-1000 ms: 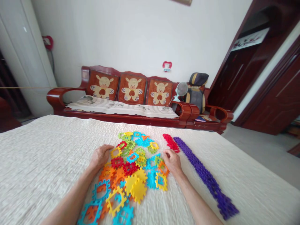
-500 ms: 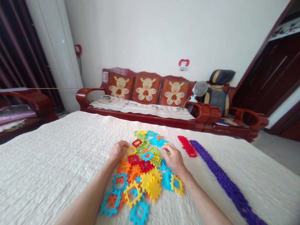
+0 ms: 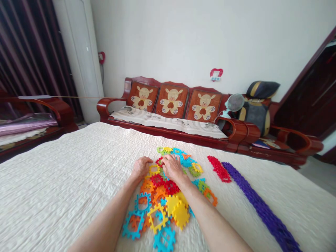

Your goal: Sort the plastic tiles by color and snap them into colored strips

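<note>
A loose pile of colourful toothed plastic building tiles lies on the bed-like white surface in front of me. My left hand (image 3: 142, 167) rests at the pile's left edge with curled fingers, beside a yellow frame tile (image 3: 154, 170); what it holds, if anything, is hidden. Over the upper middle of the pile reaches my right hand (image 3: 172, 168), its fingers apart, partly covering a red frame tile (image 3: 159, 161). Nearer me are red tiles (image 3: 172, 188), solid yellow tiles (image 3: 181, 214), a yellow frame tile (image 3: 157, 218) and a blue window tile (image 3: 164, 239).
Right of the pile lie a row of red tiles (image 3: 219, 169) and a long purple strip of tiles (image 3: 258, 204). The quilted white cover (image 3: 65, 185) spreads around them. Beyond its far edge stand a wooden sofa (image 3: 168, 132) with bear cushions and a small fan (image 3: 235, 103).
My right hand has moved left from the pile's right side to its upper middle, close to my left hand. The view has turned slightly left. My left hand stays at the pile's left edge.
</note>
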`<state>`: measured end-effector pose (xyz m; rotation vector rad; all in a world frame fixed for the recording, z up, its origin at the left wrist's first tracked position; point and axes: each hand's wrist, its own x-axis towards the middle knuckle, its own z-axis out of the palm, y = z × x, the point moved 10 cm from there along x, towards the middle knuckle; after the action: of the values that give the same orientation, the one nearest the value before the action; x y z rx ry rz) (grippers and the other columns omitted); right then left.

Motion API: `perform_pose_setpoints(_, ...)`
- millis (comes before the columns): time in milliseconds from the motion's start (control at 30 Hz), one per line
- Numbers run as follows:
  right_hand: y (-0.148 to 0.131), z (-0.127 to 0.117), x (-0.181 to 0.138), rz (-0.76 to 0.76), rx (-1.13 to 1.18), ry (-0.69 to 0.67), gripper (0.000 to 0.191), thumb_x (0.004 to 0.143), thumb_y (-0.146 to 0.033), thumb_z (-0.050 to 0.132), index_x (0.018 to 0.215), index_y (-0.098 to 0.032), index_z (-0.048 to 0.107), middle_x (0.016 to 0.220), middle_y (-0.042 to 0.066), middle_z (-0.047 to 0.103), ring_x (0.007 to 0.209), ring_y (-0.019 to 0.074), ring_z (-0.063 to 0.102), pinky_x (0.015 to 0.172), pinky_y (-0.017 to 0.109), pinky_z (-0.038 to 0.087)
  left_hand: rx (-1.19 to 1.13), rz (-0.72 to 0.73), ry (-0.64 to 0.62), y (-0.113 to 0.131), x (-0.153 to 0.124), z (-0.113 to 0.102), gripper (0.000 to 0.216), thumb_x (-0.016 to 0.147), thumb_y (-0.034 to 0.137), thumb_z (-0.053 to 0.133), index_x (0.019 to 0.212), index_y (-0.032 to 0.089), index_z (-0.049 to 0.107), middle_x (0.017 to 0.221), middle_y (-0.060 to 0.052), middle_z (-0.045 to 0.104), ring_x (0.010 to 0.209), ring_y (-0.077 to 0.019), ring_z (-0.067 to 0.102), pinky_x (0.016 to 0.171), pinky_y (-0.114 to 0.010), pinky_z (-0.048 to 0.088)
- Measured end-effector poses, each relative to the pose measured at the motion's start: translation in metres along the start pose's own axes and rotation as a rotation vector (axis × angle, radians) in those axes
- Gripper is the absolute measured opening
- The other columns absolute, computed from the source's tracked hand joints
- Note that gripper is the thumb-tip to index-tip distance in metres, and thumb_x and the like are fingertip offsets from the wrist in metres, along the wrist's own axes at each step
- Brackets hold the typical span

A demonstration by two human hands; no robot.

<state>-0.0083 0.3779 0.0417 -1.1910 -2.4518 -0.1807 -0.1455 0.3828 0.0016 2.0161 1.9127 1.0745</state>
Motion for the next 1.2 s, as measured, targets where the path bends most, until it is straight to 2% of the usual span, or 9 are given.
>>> perform_pose_setpoints(67,0.003,0.002,-0.001,0.009,0.017,-0.008,0.014,0.079,-0.016,0.052,0.084,-0.022,0.063,0.1,0.004,0.06,0.098,0.0209,0.049,0.091,0.038,0.033,0.005,-0.004,-0.008,0.0,0.0,0.001,0.035,0.073,0.007,0.039,0.086,0.016,0.071,0.092,-0.006,0.07,0.09,-0.0167,0.063,0.086,-0.028,0.046)
perform_pose_setpoints(167,0.007,-0.001,-0.003,0.02,0.079,0.023,0.015,0.08,-0.015,0.05,0.086,-0.022,0.061,0.112,0.005,0.057,0.103,0.021,0.05,0.091,0.037,0.035,0.011,0.01,-0.013,0.0,0.0,0.002,0.035,0.073,0.008,0.039,0.087,0.015,0.071,0.093,-0.007,0.07,0.09,-0.0171,0.063,0.086,-0.028,0.046)
perform_pose_setpoints(267,0.014,-0.019,-0.01,0.032,0.154,0.135,0.015,0.082,-0.015,0.046,0.089,-0.019,0.058,0.123,0.009,0.05,0.113,0.021,0.046,0.096,0.037,0.036,0.015,0.021,-0.008,0.001,0.0,0.001,0.036,0.072,0.007,0.039,0.087,0.016,0.071,0.093,-0.007,0.07,0.089,-0.0172,0.063,0.087,-0.029,0.046)
perform_pose_setpoints(367,0.031,-0.045,-0.031,0.052,0.208,0.266,0.015,0.085,-0.017,0.041,0.092,-0.017,0.055,0.125,0.013,0.046,0.121,0.0211,0.041,0.1,0.037,0.035,0.015,0.016,-0.014,0.001,-0.001,0.002,0.036,0.073,0.009,0.039,0.088,0.016,0.071,0.094,-0.006,0.07,0.089,-0.0172,0.063,0.087,-0.029,0.046)
perform_pose_setpoints(533,0.096,-0.07,-0.103,0.221,0.186,0.411,0.017,0.086,-0.02,0.04,0.096,-0.018,0.054,0.124,0.014,0.044,0.118,0.0219,0.043,0.098,0.041,0.039,0.035,0.006,-0.032,-0.002,0.0,0.004,0.036,0.073,0.013,0.038,0.088,0.017,0.071,0.095,-0.005,0.071,0.091,-0.017,0.063,0.087,-0.028,0.046)
perform_pose_setpoints(667,0.155,-0.072,-0.166,0.357,0.037,0.439,0.018,0.083,-0.02,0.042,0.093,-0.018,0.057,0.119,0.013,0.048,0.116,0.0237,0.045,0.097,0.043,0.04,0.051,0.019,-0.031,-0.004,0.001,0.006,0.037,0.073,0.017,0.037,0.088,0.019,0.071,0.096,-0.003,0.071,0.092,-0.0166,0.063,0.087,-0.027,0.046)
perform_pose_setpoints(767,0.183,-0.074,-0.194,0.397,-0.063,0.45,0.021,0.082,-0.018,0.041,0.091,-0.016,0.059,0.115,0.015,0.051,0.114,0.0245,0.046,0.097,0.043,0.04,0.069,0.024,-0.034,-0.005,0.002,0.007,0.038,0.073,0.019,0.036,0.088,0.019,0.071,0.097,-0.003,0.071,0.091,-0.0171,0.064,0.086,-0.026,0.047)
perform_pose_setpoints(933,0.207,-0.072,-0.203,0.451,-0.145,0.429,0.024,0.081,-0.015,0.038,0.091,-0.014,0.06,0.112,0.017,0.055,0.113,0.0252,0.048,0.094,0.043,0.041,0.097,0.031,-0.014,-0.01,0.002,0.007,0.038,0.073,0.022,0.037,0.087,0.021,0.071,0.096,-0.002,0.071,0.089,-0.0172,0.065,0.085,-0.026,0.048)
perform_pose_setpoints(1200,0.216,-0.071,-0.202,0.529,-0.162,0.427,0.023,0.079,-0.01,0.04,0.088,-0.017,0.061,0.12,0.014,0.053,0.121,0.0231,0.044,0.098,0.04,0.037,0.102,0.051,0.005,-0.009,0.001,0.005,0.036,0.072,0.024,0.037,0.084,0.023,0.071,0.094,0.0,0.072,0.087,-0.0162,0.065,0.083,-0.024,0.049)
